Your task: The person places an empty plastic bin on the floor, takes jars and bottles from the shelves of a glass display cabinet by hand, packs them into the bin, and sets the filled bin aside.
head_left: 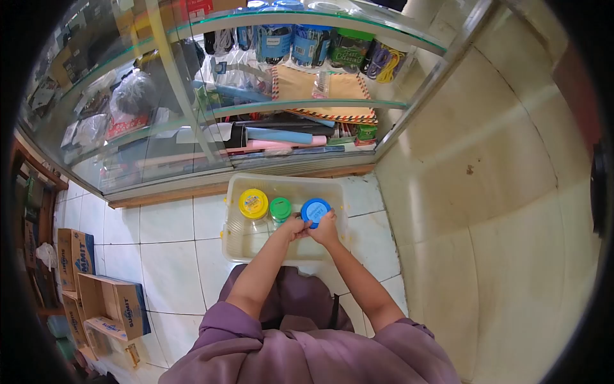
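Observation:
A jar with a blue lid (315, 212) is at the right side of a clear plastic tub (256, 247) on the floor. My right hand (325, 229) is wrapped round the near right side of this jar. Against its near left side is my left hand (295, 228), fingers curled; what lies under those fingers is hidden. Just left of my hands stands a smaller jar with a green lid (280, 209). A jar with a yellow lid (254, 203) stands at the tub's left end.
Beyond the tub, a glass display cabinet (300, 159) holds jars, brown envelopes (320, 86) and rolled sheets. A tiled wall (460, 256) rises on the right. Cardboard boxes (112, 307) sit on the floor at left.

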`<state>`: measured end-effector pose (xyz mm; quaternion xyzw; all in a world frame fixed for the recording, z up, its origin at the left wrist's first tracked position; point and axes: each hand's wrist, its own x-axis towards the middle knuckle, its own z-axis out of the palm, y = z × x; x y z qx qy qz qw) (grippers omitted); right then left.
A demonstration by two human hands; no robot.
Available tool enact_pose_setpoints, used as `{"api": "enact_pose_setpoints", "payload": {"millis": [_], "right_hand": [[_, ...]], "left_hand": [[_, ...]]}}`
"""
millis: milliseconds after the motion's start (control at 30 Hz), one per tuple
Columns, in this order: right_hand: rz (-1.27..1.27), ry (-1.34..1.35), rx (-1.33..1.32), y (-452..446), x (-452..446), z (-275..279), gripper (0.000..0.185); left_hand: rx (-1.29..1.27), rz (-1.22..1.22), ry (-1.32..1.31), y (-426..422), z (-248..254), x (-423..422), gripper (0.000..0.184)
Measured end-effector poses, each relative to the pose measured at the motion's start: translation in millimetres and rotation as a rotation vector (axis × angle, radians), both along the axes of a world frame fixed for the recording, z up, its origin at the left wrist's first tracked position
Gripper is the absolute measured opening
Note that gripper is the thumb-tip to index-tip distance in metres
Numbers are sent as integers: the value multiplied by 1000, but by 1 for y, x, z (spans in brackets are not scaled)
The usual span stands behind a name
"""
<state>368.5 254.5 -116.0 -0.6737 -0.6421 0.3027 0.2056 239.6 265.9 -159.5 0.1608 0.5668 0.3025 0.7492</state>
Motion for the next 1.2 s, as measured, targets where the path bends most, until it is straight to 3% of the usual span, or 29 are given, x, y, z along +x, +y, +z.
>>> {"api": "enact_pose_setpoints", "payload": {"millis": [133,200,333,400,533,633,700,733,867,1000,1067,1133,1200], "right_hand": [[74,-45,51,-7,-6,11,107],[175,-45,242,-16,-11,8,95],[181,-28,260,-20,-14,12,92],[158,-89,115,-20,-15,25,94],[184,-176,130,-16,-8,23,97],[283,-391,30,0,2,39,91],[510,-601,-156,19,8,60,67],[515,-595,-138,30,6,74,67],[537,-199,385,72,-27,164,34],[492,323,536,120,-74,223,25],[418,420,593,147,-99,240,26],[411,502,739,189,-124,241,34],[374,591,704,240,-148,233,45]], "left_hand": [[26,-33,16,13,6,4,77],[42,-4,68,21,-1,8,75],[56,70,28,15,1,11,74],[116,-82,323,4,32,15,73],[61,-208,606,0,25,16,75],[260,-193,564,-6,47,-10,61],[670,-254,537,-1,63,-36,46],[794,-203,605,-3,101,-47,32],[1032,20,496,24,206,-85,22],[1255,303,610,50,265,-117,14],[1299,481,670,77,269,-132,11],[1284,508,672,104,273,-145,14],[1290,526,656,136,272,-157,15]]}}
